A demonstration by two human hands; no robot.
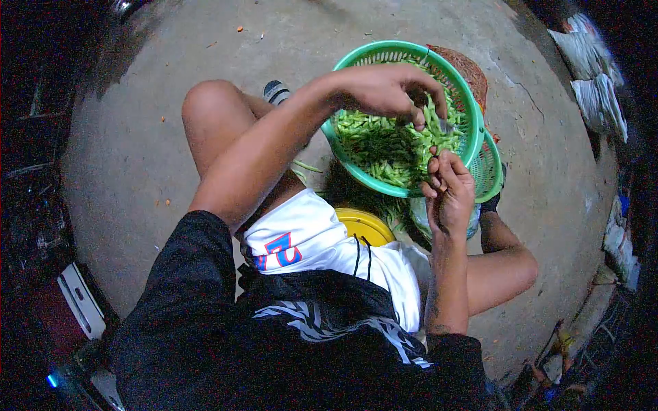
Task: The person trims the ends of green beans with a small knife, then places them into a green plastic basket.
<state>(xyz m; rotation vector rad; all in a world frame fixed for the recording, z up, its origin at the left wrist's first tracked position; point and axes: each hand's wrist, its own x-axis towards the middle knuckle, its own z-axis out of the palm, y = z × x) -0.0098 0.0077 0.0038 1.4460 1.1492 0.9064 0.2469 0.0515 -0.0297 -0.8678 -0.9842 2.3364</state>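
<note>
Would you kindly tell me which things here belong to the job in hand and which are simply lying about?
Job in hand:
slender green vegetable pieces
round green plastic basket holding them

Apparently just lying about:
crumpled whitish sack-like material, right edge
small scattered orange scraps

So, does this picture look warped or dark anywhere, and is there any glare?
In the head view, the grey floor bulges like a dome, probably from the lens; same view, corners sink into grainy darkness, where a small bluish light glares at lower left; same view, the large green basket is clearly lit.
</note>
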